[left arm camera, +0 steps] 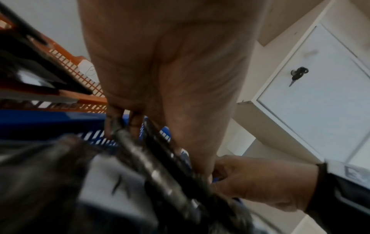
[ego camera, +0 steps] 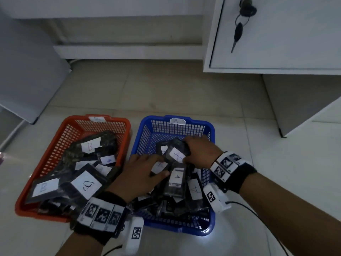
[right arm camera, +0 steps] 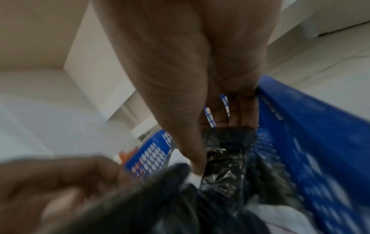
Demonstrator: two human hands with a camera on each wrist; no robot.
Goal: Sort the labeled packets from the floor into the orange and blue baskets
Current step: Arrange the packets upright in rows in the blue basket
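Here, our right hand (ego camera: 200,151) curls round dark packet (ego camera: 177,154) labelled A, low inside blue basket (ego camera: 145,133) — tag there reads A too, so it belongs. Left hand (ego camera: 140,174) lies flat, fingers straight, on A pile, steadying it. Orange basket (ego camera: 60,143) alongside keeps B packets (ego camera: 85,184) — no packets visible on floor (ego camera: 166,89).

A white cabinet (ego camera: 276,34) stands at the upper right, its door shut, with a lock (ego camera: 246,8) near the door's top left corner. A key (ego camera: 237,36) hangs down from the lock. Left of the cabinet a pale baseboard ledge (ego camera: 127,50) runs along the wall; pale tiled floor (ego camera: 166,89) lies below the cabinet
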